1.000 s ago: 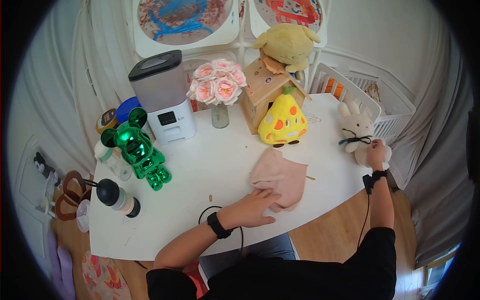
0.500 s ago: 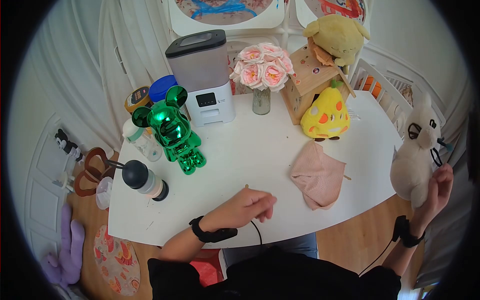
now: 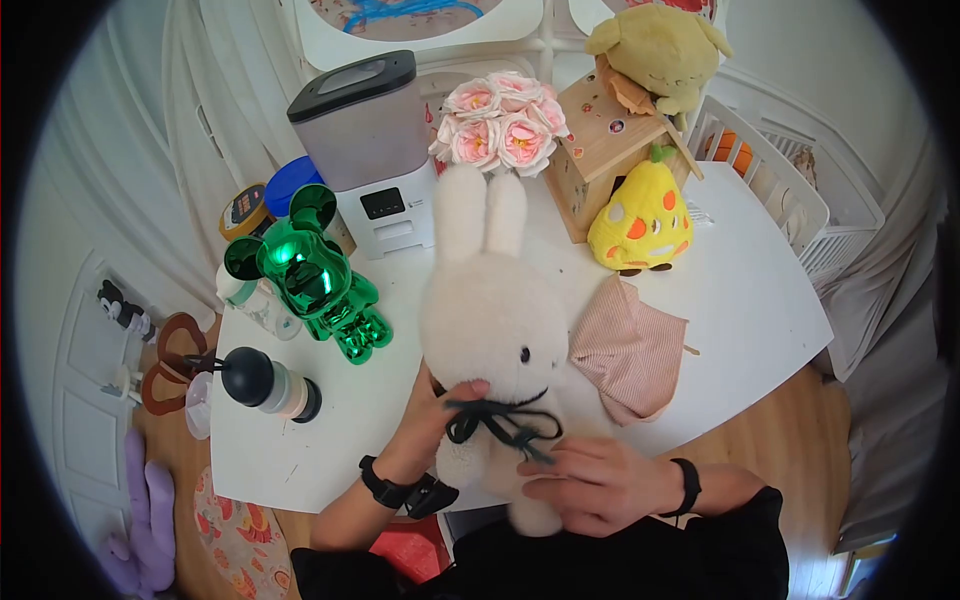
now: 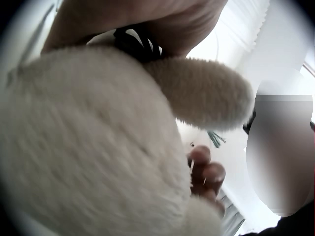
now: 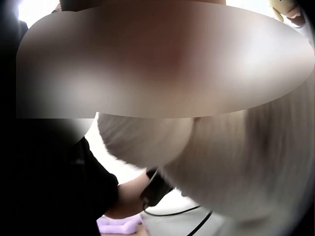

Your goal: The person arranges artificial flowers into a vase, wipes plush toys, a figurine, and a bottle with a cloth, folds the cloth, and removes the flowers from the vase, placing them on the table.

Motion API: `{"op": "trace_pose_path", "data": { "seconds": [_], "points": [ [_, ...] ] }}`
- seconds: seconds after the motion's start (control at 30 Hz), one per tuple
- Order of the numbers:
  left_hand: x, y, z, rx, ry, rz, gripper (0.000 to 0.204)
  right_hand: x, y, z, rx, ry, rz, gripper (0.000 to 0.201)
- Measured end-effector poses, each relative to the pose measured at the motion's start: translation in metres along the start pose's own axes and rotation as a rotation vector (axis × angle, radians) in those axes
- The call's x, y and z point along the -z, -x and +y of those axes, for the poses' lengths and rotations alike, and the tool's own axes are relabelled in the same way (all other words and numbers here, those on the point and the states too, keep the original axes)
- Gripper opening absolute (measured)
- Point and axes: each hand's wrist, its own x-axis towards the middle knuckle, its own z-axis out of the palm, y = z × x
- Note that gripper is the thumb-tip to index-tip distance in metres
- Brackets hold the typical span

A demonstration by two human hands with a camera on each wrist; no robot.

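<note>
A cream plush rabbit (image 3: 495, 320) with long ears stands tilted over the table's front edge in the head view. A dark ribbon (image 3: 505, 425) is tied in a bow at its neck. My left hand (image 3: 430, 415) grips the rabbit around the neck, thumb over the front. My right hand (image 3: 595, 485) is at the rabbit's lower body, its loosely bent fingers close to a ribbon end. The left wrist view shows the right fingertips (image 4: 202, 167) beside the plush, with the frayed ribbon end (image 4: 216, 139) hanging apart from them. A pink ribbed cloth (image 3: 630, 350) lies right of the rabbit.
On the white table (image 3: 760, 290) stand a green shiny bear figure (image 3: 310, 275), a dark-capped bottle (image 3: 265, 385), a feeder-like dispenser (image 3: 370, 150), pink flowers (image 3: 500, 125), a wooden house (image 3: 600, 140) and a yellow pear plush (image 3: 642, 220). A plush toy (image 3: 660, 55) sits on the roof.
The rabbit has come from the table's right end to in front of me. My left hand has left the cloth and now grips the rabbit's neck. The right hand has moved inward to its lower body.
</note>
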Motion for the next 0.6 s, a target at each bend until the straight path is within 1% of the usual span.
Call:
{"op": "trace_pose_path", "data": {
  "seconds": [0.03, 0.07, 0.13, 0.17, 0.2, 0.23, 0.27, 0.3, 0.33, 0.37, 0.4, 0.43, 0.47, 0.5, 0.53, 0.57, 0.6],
  "points": [
    [0.004, -0.001, -0.007, 0.027, -0.082, 0.075, 0.08, 0.011, 0.0, 0.004, 0.005, 0.035, 0.054, 0.021],
    [0.007, -0.001, -0.01, 0.036, -0.082, 0.08, 0.08, 0.022, 0.002, 0.01, 0.009, 0.069, 0.106, 0.023],
    [0.012, -0.002, -0.012, 0.027, 0.073, 0.095, 0.081, 0.038, 0.02, 0.036, -0.159, 0.201, 0.159, 0.03],
    [0.009, -0.001, -0.009, 0.007, 0.109, 0.123, 0.076, 0.041, 0.028, 0.051, -0.164, 0.201, 0.167, 0.03],
    [0.006, -0.002, -0.006, 0.009, 0.103, 0.118, 0.076, 0.043, 0.036, 0.066, -0.409, 0.262, 0.126, 0.034],
    [0.004, -0.003, -0.005, -0.049, 0.136, 0.137, 0.074, 0.043, 0.042, 0.078, -0.654, 0.32, 0.084, 0.038],
    [0.003, -0.004, -0.005, -0.108, 0.17, 0.158, 0.072, 0.037, 0.051, 0.086, -0.657, 0.321, 0.091, 0.038],
    [0.008, -0.007, -0.009, -0.106, 0.166, 0.155, 0.072, 0.028, 0.062, 0.091, -0.682, 0.559, 0.031, 0.039],
    [0.017, -0.011, -0.018, -0.152, 0.087, 0.123, 0.072, 0.023, 0.069, 0.094, -0.7, 0.795, -0.032, 0.041],
    [0.026, -0.013, -0.026, -0.197, 0.008, 0.092, 0.072, 0.023, 0.071, 0.098, -0.704, 0.79, -0.031, 0.041],
    [0.031, -0.012, -0.031, -0.192, 0.003, 0.095, 0.072, 0.025, 0.071, 0.103, -0.704, 0.704, -0.004, 0.041],
    [0.036, -0.011, -0.035, -0.246, -0.113, 0.065, 0.077, 0.028, 0.07, 0.108, -0.704, 0.618, 0.027, 0.042],
    [0.043, -0.01, -0.038, -0.302, -0.232, 0.031, 0.083, 0.035, 0.072, 0.114, -0.707, 0.613, 0.037, 0.042],
    [0.051, -0.009, -0.042, -0.318, -0.235, -0.036, 0.1, 0.046, 0.076, 0.122, -0.788, 0.353, 0.056, 0.042],
    [0.052, -0.006, -0.044, -0.321, -0.249, -0.042, 0.1, 0.055, 0.08, 0.128, -0.852, 0.09, 0.075, 0.042],
    [0.052, -0.003, -0.045, -0.317, -0.182, -0.02, 0.108, 0.059, 0.078, 0.132, -0.848, -0.117, 0.227, 0.04],
    [0.053, -0.002, -0.044, -0.313, -0.114, 0.006, 0.118, 0.064, 0.076, 0.132, -0.84, -0.124, 0.235, 0.04]
  ]
}}
